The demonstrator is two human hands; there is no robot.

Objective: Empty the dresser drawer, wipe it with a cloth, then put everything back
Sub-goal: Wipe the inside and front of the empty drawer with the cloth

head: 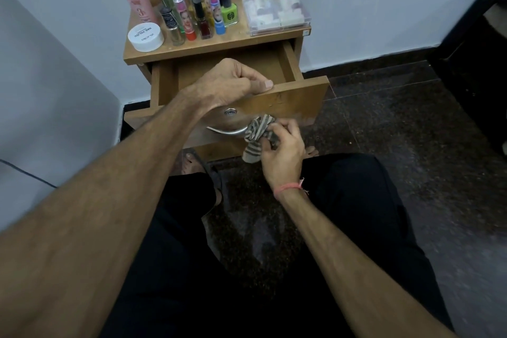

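Note:
The wooden dresser drawer (296, 101) is pulled out and its inside looks bare. My left hand (227, 82) grips the top edge of the drawer front, thumb lying along the rim. My right hand (282, 151) holds a bunched striped grey cloth (260, 132) against the right end of the metal handle (225, 131) on the drawer front. On the dresser top (247, 44) stand several bottles (203, 14), a white round jar (146, 37) and a clear plastic box (277, 12).
White walls close in on the left and behind the dresser. A dark speckled floor (397, 129) spreads to the right. Dark furniture (482, 44) stands at the far right. My legs in black trousers and a sandalled foot sit below the drawer.

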